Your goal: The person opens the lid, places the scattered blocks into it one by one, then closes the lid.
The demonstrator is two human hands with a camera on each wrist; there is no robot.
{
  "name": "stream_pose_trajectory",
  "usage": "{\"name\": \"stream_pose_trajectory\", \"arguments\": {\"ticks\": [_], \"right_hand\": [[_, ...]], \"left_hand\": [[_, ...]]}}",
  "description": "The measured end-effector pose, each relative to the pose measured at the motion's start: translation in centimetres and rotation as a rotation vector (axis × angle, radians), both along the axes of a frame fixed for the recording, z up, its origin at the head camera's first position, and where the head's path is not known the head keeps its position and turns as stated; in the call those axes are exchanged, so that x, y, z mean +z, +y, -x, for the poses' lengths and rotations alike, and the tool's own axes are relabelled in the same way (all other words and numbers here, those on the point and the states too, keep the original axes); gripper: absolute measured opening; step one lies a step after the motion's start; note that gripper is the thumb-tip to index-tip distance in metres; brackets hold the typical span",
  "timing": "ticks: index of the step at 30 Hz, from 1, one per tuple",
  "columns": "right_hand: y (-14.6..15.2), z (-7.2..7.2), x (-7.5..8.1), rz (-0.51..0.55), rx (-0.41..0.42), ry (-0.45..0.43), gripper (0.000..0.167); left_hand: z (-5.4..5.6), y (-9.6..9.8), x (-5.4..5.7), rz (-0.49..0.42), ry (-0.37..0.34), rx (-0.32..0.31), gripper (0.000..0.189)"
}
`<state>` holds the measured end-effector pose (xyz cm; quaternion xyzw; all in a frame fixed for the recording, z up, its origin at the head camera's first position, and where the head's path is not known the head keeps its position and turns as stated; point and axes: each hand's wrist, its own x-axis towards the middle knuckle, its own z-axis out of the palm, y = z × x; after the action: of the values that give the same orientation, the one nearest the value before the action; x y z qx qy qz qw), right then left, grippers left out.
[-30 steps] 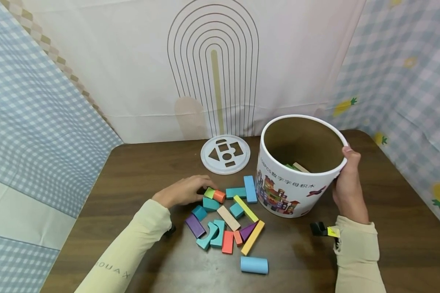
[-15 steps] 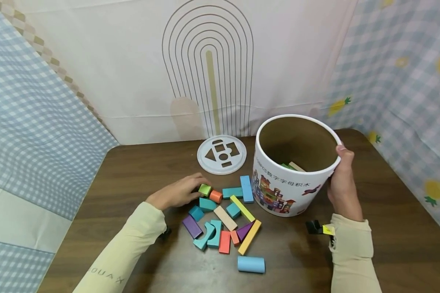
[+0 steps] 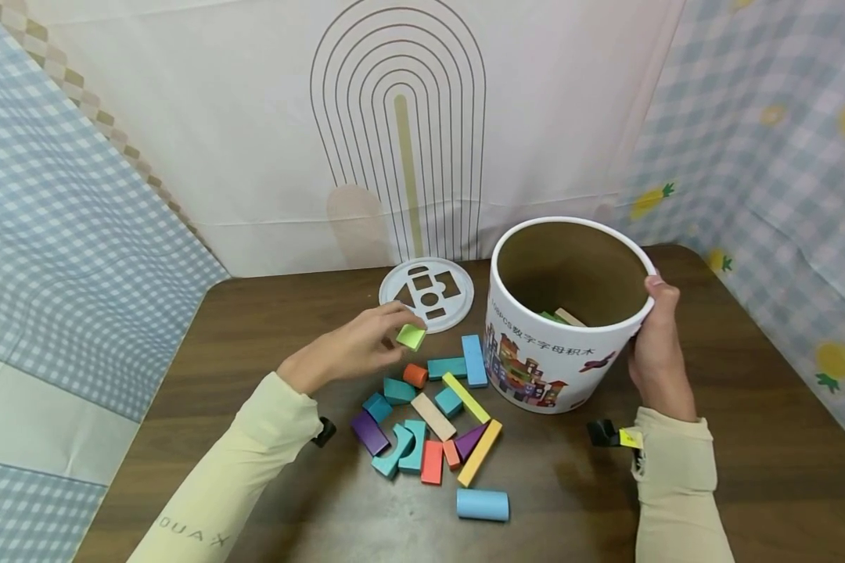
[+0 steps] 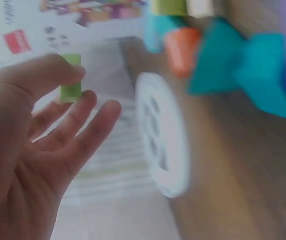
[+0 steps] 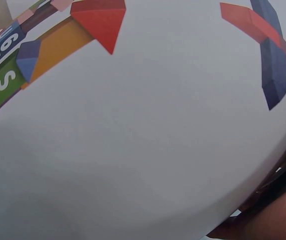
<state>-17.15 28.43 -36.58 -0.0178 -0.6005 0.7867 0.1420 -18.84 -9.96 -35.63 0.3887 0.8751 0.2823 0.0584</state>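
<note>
Between thumb and fingers my left hand (image 3: 355,344) pinches a light green block (image 3: 411,336), raised above the other blocks. The left wrist view shows the same green block (image 4: 71,80) at the thumb tip, with the other fingers spread behind. My right hand (image 3: 660,352) grips the right side of a big white bucket (image 3: 542,360), thumb at its rim. Some blocks lie inside the bucket. Its printed wall (image 5: 148,115) fills most of the right wrist view. Below my left hand, an orange cylinder block (image 3: 415,375) lies near a teal block (image 3: 398,391).
Several loose blocks lie in the middle of the wooden table (image 3: 267,313), among them a purple block (image 3: 370,433) and a yellow-orange bar (image 3: 480,453). A blue cylinder (image 3: 482,505) is nearest the front. The white lid (image 3: 394,301) with cut-outs lies by the back curtain (image 3: 253,141).
My left hand has picked up the green block from beside the orange cylinder and lifted it up toward the lid. The right hand still holds the bucket in place.
</note>
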Motion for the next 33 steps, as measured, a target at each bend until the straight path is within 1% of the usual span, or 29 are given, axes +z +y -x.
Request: {"name": "stream_pose_trajectory", "arguments": {"ticks": [3,4,8,11,13,16,18,19,21,23,25,27,31,33], "right_hand": [[0.0,0.0,-0.1,-0.008,0.0,-0.008,0.049],[0.0,0.0,-0.1,-0.009,-0.001,-0.011,0.05],[0.1,0.0,-0.1,-0.013,-0.008,-0.013,0.05],[0.3,0.0,0.0,-0.004,0.0,0.009,0.05],[0.3,0.1,0.1,0.01,0.003,0.027,0.049],[0.4,0.1,0.1,0.027,0.003,0.043,0.048],[0.4,0.1,0.1,0.033,-0.002,0.041,0.047],[0.4,0.1,0.1,0.032,-0.003,0.038,0.047],[0.4,0.1,0.1,0.034,-0.003,0.032,0.048],[0.4,0.0,0.1,0.033,-0.005,0.019,0.049],[0.2,0.1,0.1,0.027,0.002,0.008,0.052],[0.0,0.1,0.1,0.014,0.007,0.001,0.054],[-0.2,0.1,0.2,-0.001,0.005,-0.005,0.054],[-0.2,0.1,0.1,0.006,0.0,-0.002,0.052]], "left_hand": [[-0.1,1.2,1.6,-0.063,0.003,-0.015,0.039],[-0.1,1.6,2.3,-0.086,0.016,-0.023,0.039],[0.0,3.6,5.0,-0.179,0.102,-0.072,0.037],[0.1,5.4,7.2,-0.243,0.167,-0.106,0.038],[0.2,6.7,8.5,-0.274,0.199,-0.126,0.04],[0.6,8.7,10.2,-0.274,0.23,-0.154,0.041],[0.9,10.0,11.2,-0.217,0.252,-0.158,0.041],[1.0,10.7,11.5,-0.178,0.258,-0.158,0.041],[1.3,11.9,12.1,-0.083,0.245,-0.149,0.041],[1.6,13.1,12.5,0.01,0.234,-0.146,0.042],[1.9,13.9,12.7,0.07,0.205,-0.151,0.042],[2.2,14.5,12.7,0.104,0.181,-0.16,0.041],[2.9,15.6,12.4,0.121,0.136,-0.199,0.038],[3.3,16.3,12.2,0.146,0.107,-0.213,0.036]]}}
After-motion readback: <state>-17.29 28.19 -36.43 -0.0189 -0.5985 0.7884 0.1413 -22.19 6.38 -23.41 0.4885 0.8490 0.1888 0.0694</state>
